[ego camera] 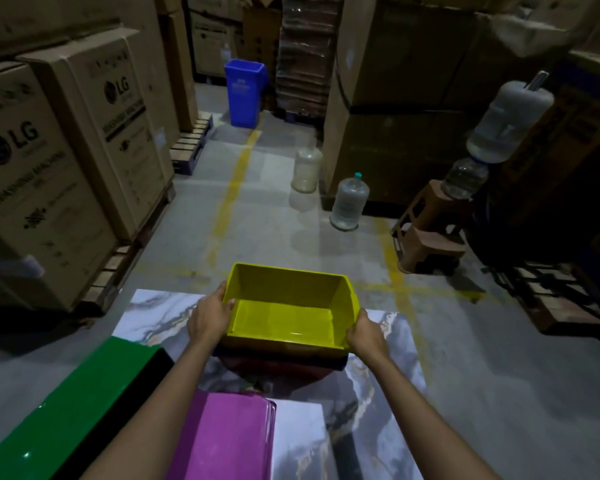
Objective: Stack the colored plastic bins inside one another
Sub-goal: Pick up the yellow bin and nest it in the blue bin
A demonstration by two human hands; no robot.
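Note:
A yellow plastic bin (284, 306) sits open side up at the far middle of a marble-patterned table (160, 317). My left hand (210, 315) grips its left wall and my right hand (366, 332) grips its right near corner. Under the yellow bin a dark bin (278, 367) shows its reddish, dark-blue rim; the yellow one rests in or just above it. A green bin (70, 407) lies at the near left. A pink bin (226, 438) lies bottom up between my forearms.
Stacked cardboard appliance boxes (49, 161) on pallets line the left. More boxes (395, 98) stand at the right. Water jugs (349, 204) stand on the grey floor ahead. A blue trash bin (245, 91) stands far back. Brown stools (430, 230) hold a bottle at right.

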